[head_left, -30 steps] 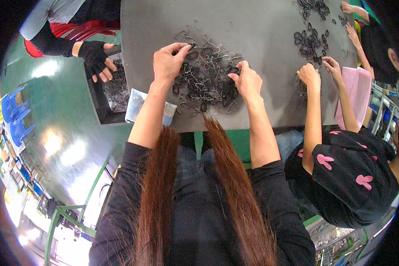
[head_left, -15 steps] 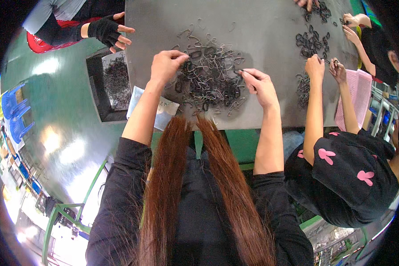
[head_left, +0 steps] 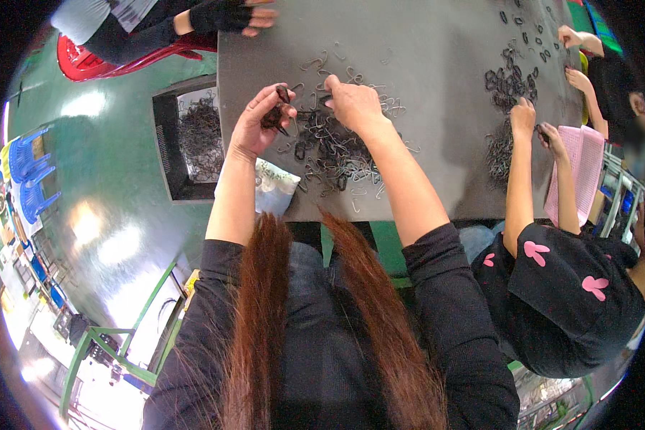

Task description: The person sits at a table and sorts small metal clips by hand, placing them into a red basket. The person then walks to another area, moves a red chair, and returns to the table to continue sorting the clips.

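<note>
A heap of bent wire hooks and black oval links (head_left: 337,147) lies on the grey table, loose pieces scattered around it. At the heap's left side, my left hand (head_left: 256,125) is raised with its palm turned up. Its fingers are curled around several small black links (head_left: 274,118). My right hand (head_left: 355,106) is over the far part of the heap, back of the hand up. Its fingers are bent together at the pieces, and the thing in the pinch, if any, is too small to name.
A black crate (head_left: 170,147) of similar wire pieces stands beside the table's left edge. Under my left forearm lies a pale patterned cloth or packet (head_left: 276,183). Co-workers' hands (head_left: 523,118) handle another pile (head_left: 509,86) at right; a gloved hand (head_left: 229,16) rests far left.
My left hand has turned palm up, with several black links gathered in it. My right hand has moved left from the heap's right side to its far part. The gloved hand has shifted away.
</note>
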Available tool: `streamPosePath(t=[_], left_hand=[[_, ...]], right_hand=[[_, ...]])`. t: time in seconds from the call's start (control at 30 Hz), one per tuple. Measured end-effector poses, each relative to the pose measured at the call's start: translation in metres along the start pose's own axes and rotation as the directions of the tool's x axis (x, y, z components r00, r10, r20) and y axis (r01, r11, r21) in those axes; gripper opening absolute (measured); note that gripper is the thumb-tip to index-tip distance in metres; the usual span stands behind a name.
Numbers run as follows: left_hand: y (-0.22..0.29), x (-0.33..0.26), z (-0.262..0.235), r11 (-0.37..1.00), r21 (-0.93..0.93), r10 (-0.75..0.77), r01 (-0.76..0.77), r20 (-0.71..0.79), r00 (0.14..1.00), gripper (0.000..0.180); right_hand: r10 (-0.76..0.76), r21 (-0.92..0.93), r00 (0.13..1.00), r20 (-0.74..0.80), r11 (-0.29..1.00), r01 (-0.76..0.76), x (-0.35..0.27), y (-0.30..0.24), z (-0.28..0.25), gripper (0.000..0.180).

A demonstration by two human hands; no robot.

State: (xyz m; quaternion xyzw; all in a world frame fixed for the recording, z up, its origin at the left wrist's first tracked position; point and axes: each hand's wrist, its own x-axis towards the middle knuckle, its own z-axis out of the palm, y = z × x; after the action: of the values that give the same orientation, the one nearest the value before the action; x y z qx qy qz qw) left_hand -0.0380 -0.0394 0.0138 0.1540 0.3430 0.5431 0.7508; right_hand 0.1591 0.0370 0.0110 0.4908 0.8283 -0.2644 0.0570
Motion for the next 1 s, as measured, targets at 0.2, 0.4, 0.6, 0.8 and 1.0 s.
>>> streamPosePath(t=[0.2,0.4,0.6,0.8,1.0], left_hand=[[-0.018,0.005,0.002,0.935,-0.355,-0.098,0.004,-0.250,0.963,0.028],[-0.024,-0.009,-0.024,0.952,0.268,-0.009,0.149,-0.462,0.887,0.029],[-0.013,-0.047,0.035,-0.276,0.874,0.010,0.399,-0.412,0.911,0.028],[-0.049,-0.068,0.014,-0.400,0.896,0.028,0.194,-0.199,0.980,0.025],[-0.044,-0.073,0.010,-0.388,0.918,0.020,0.085,-0.084,0.996,0.025]], right_hand=[[-0.034,0.036,0.999,-0.040,0.999,0.036,0.001,0.000,0.002,0.019],[-0.183,0.954,0.939,0.290,-0.023,-0.299,-0.045,0.015,-0.037,0.011],[-0.269,0.928,0.934,0.234,-0.223,-0.297,-0.053,0.018,-0.031,0.014],[-0.209,0.887,0.863,0.460,0.147,-0.438,-0.047,-0.014,-0.009,0.016],[-0.191,0.847,0.843,0.503,-0.087,-0.525,-0.065,-0.029,0.012,0.016]])
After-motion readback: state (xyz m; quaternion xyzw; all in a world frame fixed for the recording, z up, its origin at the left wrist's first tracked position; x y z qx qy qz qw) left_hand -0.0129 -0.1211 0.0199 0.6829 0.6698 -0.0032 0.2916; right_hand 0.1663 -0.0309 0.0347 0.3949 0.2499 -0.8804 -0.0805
